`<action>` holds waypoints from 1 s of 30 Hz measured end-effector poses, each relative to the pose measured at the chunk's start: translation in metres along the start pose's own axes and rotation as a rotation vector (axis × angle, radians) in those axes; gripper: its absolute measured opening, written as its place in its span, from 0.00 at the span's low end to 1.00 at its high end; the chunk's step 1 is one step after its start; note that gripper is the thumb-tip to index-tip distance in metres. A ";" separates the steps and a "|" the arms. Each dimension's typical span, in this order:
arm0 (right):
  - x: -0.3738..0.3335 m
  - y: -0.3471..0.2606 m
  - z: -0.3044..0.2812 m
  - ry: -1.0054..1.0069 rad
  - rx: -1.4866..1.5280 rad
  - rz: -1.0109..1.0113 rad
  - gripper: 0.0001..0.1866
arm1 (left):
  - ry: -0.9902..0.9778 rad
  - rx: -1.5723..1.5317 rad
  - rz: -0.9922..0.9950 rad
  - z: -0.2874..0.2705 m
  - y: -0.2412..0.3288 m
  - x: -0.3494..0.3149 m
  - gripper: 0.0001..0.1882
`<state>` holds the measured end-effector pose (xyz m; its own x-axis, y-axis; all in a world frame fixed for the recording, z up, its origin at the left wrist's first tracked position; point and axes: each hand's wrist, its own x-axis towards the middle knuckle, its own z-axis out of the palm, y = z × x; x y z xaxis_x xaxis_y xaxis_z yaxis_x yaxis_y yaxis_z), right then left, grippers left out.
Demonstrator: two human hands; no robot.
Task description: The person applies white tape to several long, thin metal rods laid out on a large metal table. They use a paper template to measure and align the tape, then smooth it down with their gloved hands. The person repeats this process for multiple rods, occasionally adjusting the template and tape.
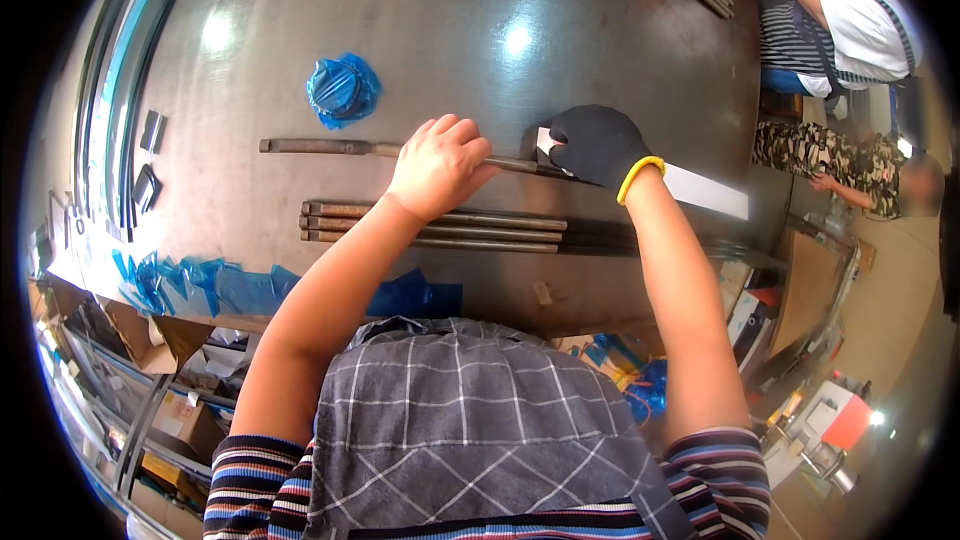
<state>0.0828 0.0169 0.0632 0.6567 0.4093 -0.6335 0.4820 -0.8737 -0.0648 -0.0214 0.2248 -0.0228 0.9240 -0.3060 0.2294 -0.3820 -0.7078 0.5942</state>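
A slim brown rod (315, 146) lies across the middle of the frame, its long axis running left to right with a slight downward slope toward the right. One end points to the left of the frame; the other passes under the black-gloved right hand (598, 145), which pinches a white piece (546, 140) beside the rod. The bare left hand (440, 165) is closed over the rod's middle. Below, three rods (430, 227) lie nearly parallel on the tabletop (450, 50).
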 end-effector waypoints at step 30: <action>-0.086 0.052 0.083 0.960 0.703 0.263 0.09 | -0.053 0.002 -0.050 -0.004 0.019 0.007 0.12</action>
<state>0.0032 -0.0860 0.0500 0.9924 -0.0341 0.1184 0.0460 -0.7892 -0.6124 -0.0225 0.2119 -0.0068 0.9395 -0.3035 0.1588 -0.3357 -0.7243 0.6023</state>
